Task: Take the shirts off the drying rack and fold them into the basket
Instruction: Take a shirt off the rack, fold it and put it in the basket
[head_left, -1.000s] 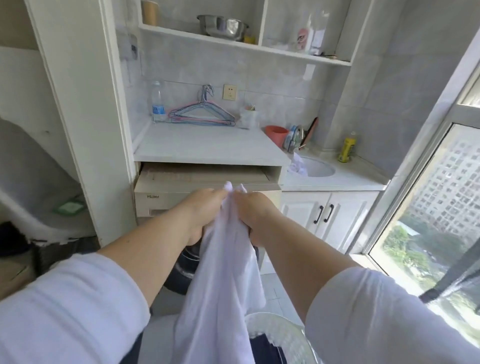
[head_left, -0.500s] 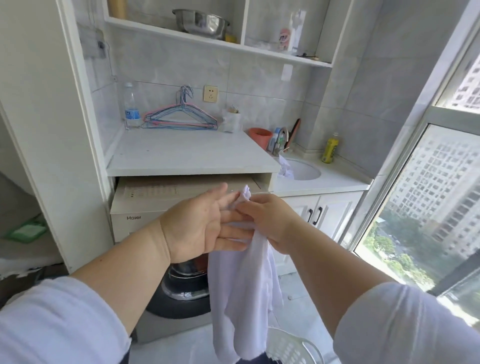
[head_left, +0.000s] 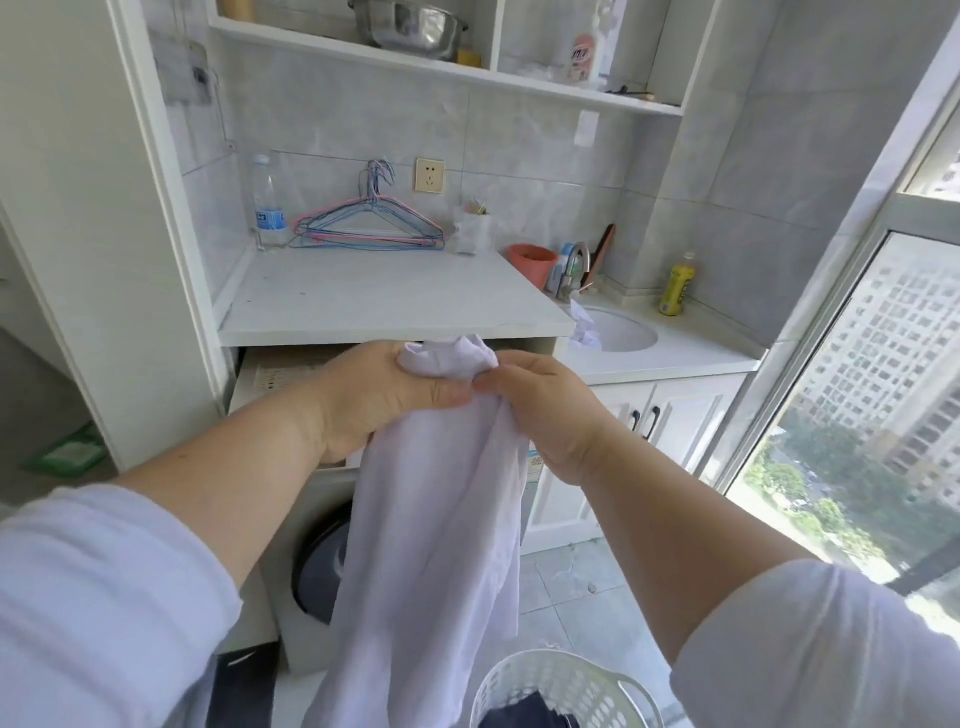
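Observation:
A white shirt (head_left: 426, 545) hangs bunched in front of me, its top edge gathered between both hands. My left hand (head_left: 374, 400) grips the top of the fabric with the thumb across it. My right hand (head_left: 540, 410) pinches the same bunch right beside it, the fingers nearly touching. The shirt's lower end drops past the bottom of the view. A white slotted laundry basket (head_left: 561, 686) stands on the floor below right, with dark clothing inside. No drying rack is in view.
A white counter (head_left: 384, 296) over a washing machine (head_left: 317, 577) is straight ahead, with wire hangers (head_left: 369, 228) and a water bottle (head_left: 267, 202) at the back. A sink (head_left: 618, 332) lies to the right, and a tall window (head_left: 872, 395) beyond it.
My left hand, open half a second ago, has closed on the top of the shirt. The view has moved closer to the counter.

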